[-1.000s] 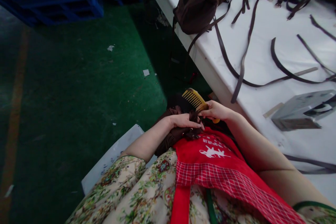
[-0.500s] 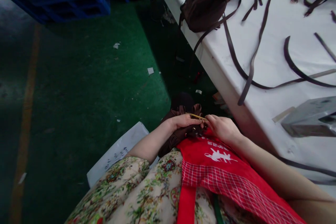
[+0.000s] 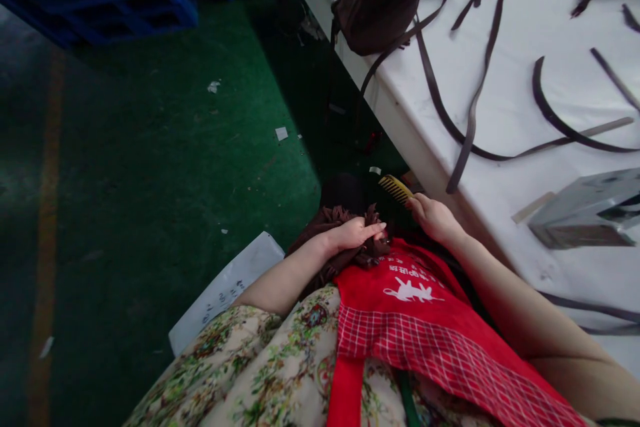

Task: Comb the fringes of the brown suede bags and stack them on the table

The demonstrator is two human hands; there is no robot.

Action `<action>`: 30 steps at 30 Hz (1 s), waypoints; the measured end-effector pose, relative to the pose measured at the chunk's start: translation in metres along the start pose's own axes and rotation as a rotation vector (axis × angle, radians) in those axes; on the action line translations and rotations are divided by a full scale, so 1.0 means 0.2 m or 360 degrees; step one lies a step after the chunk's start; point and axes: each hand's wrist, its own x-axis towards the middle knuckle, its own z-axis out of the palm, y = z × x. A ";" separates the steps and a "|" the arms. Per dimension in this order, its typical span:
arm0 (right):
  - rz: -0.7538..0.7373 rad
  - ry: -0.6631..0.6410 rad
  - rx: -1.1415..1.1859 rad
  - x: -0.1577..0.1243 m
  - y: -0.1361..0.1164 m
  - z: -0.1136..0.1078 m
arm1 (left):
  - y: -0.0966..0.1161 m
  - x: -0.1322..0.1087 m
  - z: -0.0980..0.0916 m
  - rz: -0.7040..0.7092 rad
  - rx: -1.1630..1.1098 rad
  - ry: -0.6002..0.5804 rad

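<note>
Two bare hands are held above a red apron (image 3: 370, 333). A yellow comb (image 3: 399, 188) is grasped at one end by the curled fingers of the right hand (image 3: 433, 216); its toothed part is left projecting beyond the fingertips, apart from the left hand (image 3: 352, 233). Brown fringed fabric (image 3: 374, 255) is clasped by the left fingers, the thumb laid on top, strips being seen on both sides; how tightly cannot be told. On the white table (image 3: 487, 203), a brown bag (image 3: 383, 3) is set at the edge facing the lap, and one dark strap (image 3: 469, 147) is laid with its end near that edge.
</note>
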 end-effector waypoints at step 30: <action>-0.0175 0.0160 0.0101 -0.17 -0.09 0.02 | 0.00 -0.03 -0.02 -0.0120 -0.0249 0.0136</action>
